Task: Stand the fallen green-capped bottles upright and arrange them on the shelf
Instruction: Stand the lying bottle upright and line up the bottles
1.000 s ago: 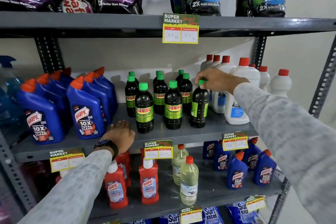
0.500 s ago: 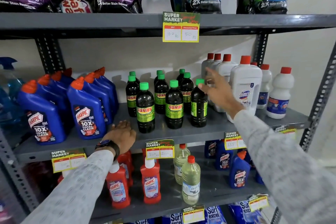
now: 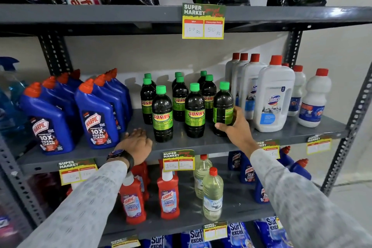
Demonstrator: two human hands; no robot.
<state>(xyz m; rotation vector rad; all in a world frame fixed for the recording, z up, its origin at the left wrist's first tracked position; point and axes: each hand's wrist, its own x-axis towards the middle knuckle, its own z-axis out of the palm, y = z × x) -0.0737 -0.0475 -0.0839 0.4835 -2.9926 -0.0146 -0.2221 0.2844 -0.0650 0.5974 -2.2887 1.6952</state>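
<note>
Several dark green-capped Sunny bottles [image 3: 194,110] stand upright in rows on the grey middle shelf [image 3: 201,143]. My right hand [image 3: 234,127] wraps around the lower body of the front right bottle [image 3: 223,104], thumb in front and fingers at its right side; its label is turned away from me. My left hand [image 3: 136,143] rests palm down on the shelf's front edge, just left of the front left bottle [image 3: 162,115], holding nothing. A dark watch sits on that wrist.
Blue Harpic bottles [image 3: 96,119] crowd the shelf to the left, white Domex jugs [image 3: 273,96] to the right, close to the gripped bottle. Price tags [image 3: 178,160] hang on the shelf edge. Red cleaners and pale bottles stand below, detergent pouches above.
My right hand left the front right bottle's cap, swung out to the right, then came down and gripped the bottle's lower body. My left hand stayed on the shelf edge.
</note>
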